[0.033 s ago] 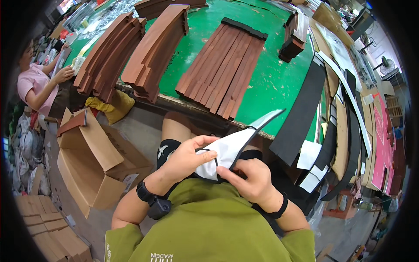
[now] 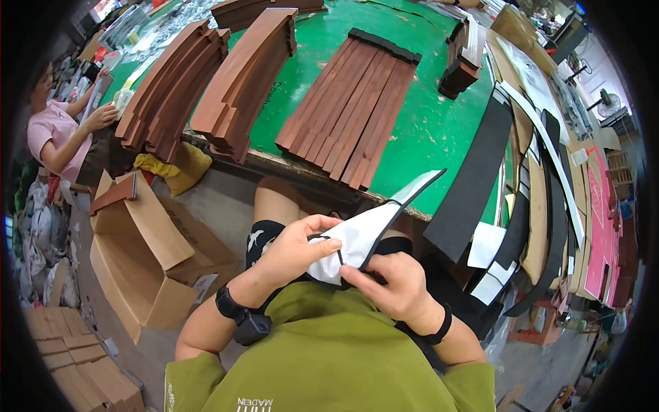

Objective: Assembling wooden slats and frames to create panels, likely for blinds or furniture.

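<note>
Over my lap, both hands hold a long black strip (image 2: 406, 196) with a white backing sheet (image 2: 353, 237). My left hand (image 2: 295, 248) pinches the sheet's near end from the left, thumb on top. Just below it, my right hand (image 2: 392, 287) grips the strip's lower end. The strip rises up and to the right, toward the edge of the green table (image 2: 439, 123). I wear a dark watch on the left wrist and a black band on the right.
On the table lie a row of flat brown wooden slats (image 2: 350, 110), two stacks of curved wooden pieces (image 2: 240, 79), and a small stack (image 2: 463, 58). Black strips (image 2: 473, 182) hang off its right edge. An open cardboard box (image 2: 144, 264) stands at my left. A person in pink (image 2: 58, 137) works at far left.
</note>
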